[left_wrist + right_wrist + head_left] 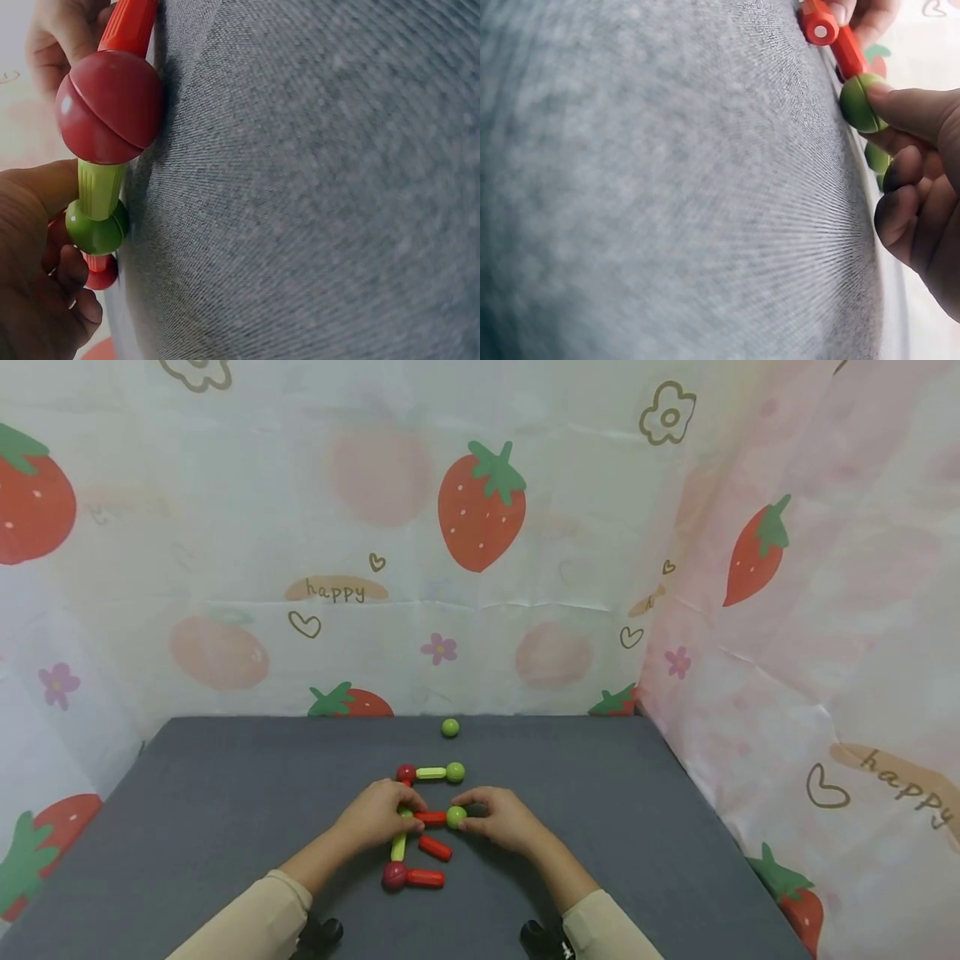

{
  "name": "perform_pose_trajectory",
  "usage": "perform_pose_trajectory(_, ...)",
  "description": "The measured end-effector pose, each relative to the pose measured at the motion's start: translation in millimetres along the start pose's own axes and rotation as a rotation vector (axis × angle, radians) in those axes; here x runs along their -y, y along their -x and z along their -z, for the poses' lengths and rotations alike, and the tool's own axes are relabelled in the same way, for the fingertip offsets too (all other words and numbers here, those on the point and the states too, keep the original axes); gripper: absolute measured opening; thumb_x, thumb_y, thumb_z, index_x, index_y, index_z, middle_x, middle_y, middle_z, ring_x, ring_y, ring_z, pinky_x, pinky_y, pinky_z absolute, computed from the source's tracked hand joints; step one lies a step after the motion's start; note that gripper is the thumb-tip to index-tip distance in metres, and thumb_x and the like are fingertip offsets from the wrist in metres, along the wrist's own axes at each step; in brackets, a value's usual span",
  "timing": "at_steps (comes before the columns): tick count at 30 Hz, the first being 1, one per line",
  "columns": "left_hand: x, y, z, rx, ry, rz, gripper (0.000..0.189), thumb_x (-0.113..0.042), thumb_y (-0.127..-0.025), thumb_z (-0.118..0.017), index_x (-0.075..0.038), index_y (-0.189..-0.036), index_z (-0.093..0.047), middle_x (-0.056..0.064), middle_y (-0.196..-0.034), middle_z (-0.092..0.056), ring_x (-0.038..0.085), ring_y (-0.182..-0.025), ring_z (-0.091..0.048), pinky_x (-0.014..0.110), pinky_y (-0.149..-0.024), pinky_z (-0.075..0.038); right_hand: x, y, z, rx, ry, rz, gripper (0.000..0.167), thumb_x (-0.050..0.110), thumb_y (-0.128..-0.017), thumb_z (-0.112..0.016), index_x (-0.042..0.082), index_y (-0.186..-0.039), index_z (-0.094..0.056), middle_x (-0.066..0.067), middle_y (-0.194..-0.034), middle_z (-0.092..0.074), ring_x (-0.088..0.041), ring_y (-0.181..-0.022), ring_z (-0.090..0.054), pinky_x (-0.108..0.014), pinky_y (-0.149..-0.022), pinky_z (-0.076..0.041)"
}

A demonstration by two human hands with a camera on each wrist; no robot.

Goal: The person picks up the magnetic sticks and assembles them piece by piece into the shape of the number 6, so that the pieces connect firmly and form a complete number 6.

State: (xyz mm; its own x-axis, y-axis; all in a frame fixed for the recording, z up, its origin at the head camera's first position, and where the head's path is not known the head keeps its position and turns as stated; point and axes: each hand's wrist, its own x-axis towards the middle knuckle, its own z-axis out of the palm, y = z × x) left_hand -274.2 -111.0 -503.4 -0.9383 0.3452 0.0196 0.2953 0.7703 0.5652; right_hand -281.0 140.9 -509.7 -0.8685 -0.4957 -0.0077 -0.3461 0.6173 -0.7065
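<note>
An E-shaped chain of balls and short rods lies on the grey table. My left hand [381, 815] pinches the middle green ball [97, 227] on the chain's left side, partly covering it. From there a red rod [431, 818] reaches right to another green ball [861, 103], which my right hand [504, 818] pinches between thumb and fingers. Below, a yellow-green rod [100, 187] leads to a dark red ball [111, 107] with a red rod [426, 878] on its right. A further dark red ball [406, 773] at the top bears a yellow-green rod [431, 773] and a green ball [455, 772].
A loose red rod [436, 848] lies between the middle and bottom arms of the chain. One loose green ball [450, 727] sits near the table's far edge. Printed cloth [480, 635] hangs behind the table and along its sides.
</note>
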Motion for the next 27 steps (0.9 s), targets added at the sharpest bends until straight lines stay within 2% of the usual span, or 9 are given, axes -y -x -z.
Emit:
perform_pose_trajectory(8,1.4,0.9,-1.7,-0.033,0.016,-0.022,0.015,-0.024,-0.083,-0.087,-0.026,-0.096,-0.08,-0.014,-0.091,-0.072,0.008,-0.089,-0.061,0.038,-0.084,-0.052,4.3,-0.9,2.0,-0.002,0.053,0.009,0.033,0.026,-0.093,-0.077,0.02,-0.126,-0.073,0.002,-0.128,-0.069,-0.02,-0.123,-0.061,-0.043,-0.098,-0.05)
perform_pose_trajectory(13,0.9,1.1,-2.7,-0.019,0.022,-0.014,0.015,-0.024,-0.083,-0.087,-0.025,-0.096,-0.079,-0.014,-0.091,-0.071,0.008,-0.087,-0.059,0.037,-0.08,-0.052,5.9,0.1,3.0,-0.001,0.088,0.033,0.033,0.026,-0.093,-0.077,0.019,-0.125,-0.073,0.002,-0.127,-0.069,-0.021,-0.125,-0.061,-0.046,-0.103,-0.048)
perform_pose_trajectory(21,2.4,1.6,-2.6,-0.014,0.041,-0.032,0.015,-0.024,-0.083,-0.087,-0.026,-0.095,-0.078,-0.015,-0.09,-0.07,0.008,-0.085,-0.059,0.037,-0.081,-0.051,12.8,3.9,1.7,-0.054,0.124,0.127,0.032,0.024,-0.095,-0.076,0.016,-0.125,-0.073,0.003,-0.123,-0.07,-0.019,-0.119,-0.063,-0.043,-0.101,-0.05)
perform_pose_trajectory(27,5.6,1.0,-3.7,-0.032,0.03,-0.082,0.014,-0.022,-0.083,-0.086,-0.025,-0.094,-0.078,-0.015,-0.088,-0.07,0.007,-0.083,-0.059,0.036,-0.079,-0.051,20.7,5.6,-5.0,-0.08,0.114,0.129,0.031,0.026,-0.093,-0.078,0.018,-0.123,-0.074,0.008,-0.117,-0.069,-0.015,-0.112,-0.064,-0.038,-0.095,-0.052)
